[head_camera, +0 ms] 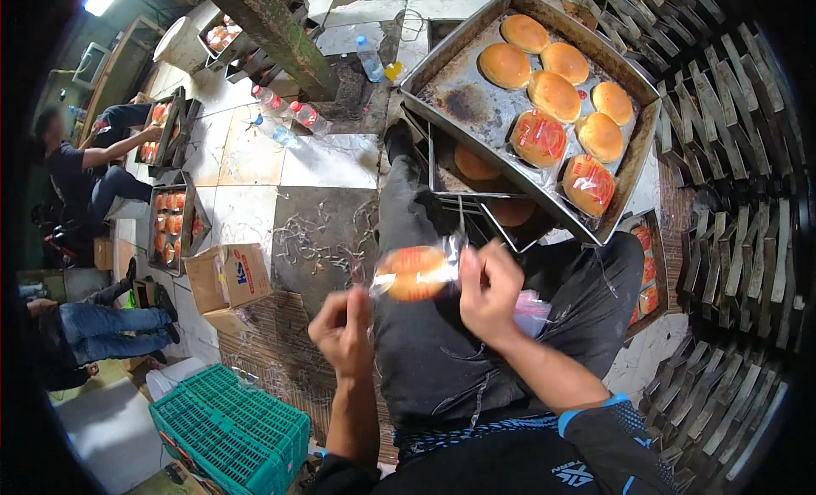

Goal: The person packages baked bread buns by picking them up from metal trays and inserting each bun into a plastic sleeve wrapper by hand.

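A bun in clear plastic with red print (411, 275) hangs above my thigh between both hands, blurred by motion. My left hand (344, 326) pinches the wrapper's left end. At its opposite end, my right hand (489, 294) grips the gathered plastic. Beyond my hands, a worn metal tray (446, 90) rests tilted near my knees, holding several bare buns (503, 66) and two wrapped buns (588, 184). More trays with buns (477, 163) are partly hidden beneath it. A stack of plastic bags (533, 311) lies on my lap, partly behind my right wrist.
Stacked metal trays (733, 259) line the right side. At left stand a cardboard box (233, 278), a green plastic crate (233, 425) and a tray of wrapped buns (169, 224). Plastic bottles (274, 103) lie near a post (280, 42). A seated person (83, 163) handles another tray.
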A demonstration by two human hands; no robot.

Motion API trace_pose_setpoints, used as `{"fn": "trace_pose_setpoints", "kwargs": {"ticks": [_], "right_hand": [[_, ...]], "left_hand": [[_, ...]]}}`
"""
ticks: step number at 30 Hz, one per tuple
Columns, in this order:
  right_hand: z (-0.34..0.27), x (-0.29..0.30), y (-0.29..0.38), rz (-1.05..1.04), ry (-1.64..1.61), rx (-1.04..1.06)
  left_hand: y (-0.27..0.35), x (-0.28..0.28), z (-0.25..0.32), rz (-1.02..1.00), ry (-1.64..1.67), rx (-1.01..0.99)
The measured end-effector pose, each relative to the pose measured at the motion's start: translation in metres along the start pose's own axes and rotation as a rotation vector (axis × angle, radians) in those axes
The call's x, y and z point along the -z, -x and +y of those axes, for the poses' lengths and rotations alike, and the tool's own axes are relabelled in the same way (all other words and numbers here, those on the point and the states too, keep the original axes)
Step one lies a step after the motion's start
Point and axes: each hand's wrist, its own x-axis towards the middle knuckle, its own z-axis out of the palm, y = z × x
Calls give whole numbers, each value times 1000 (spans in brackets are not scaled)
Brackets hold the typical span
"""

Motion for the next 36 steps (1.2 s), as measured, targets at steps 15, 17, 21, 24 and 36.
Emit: {"fn": "trace_pose_setpoints", "kwargs": {"ticks": [15,17,21,24,36], "right_hand": [[-37,16,-13,-762,317,299],[-29,16,-38,-900,54,-24],[11,51,-100,-632,-261,-426],[5,51,-151,-171,-380,-655],[38,141,6,-825,276,-57]], "left_hand": [[-17,-2,37,-73,-195,115],[-29,-8,42,-5,-55,121],[-32,12,18,105,4,9],[-9,-31,14,-14,21,-110],[42,-111,-46,-913,-440,-354]]}}
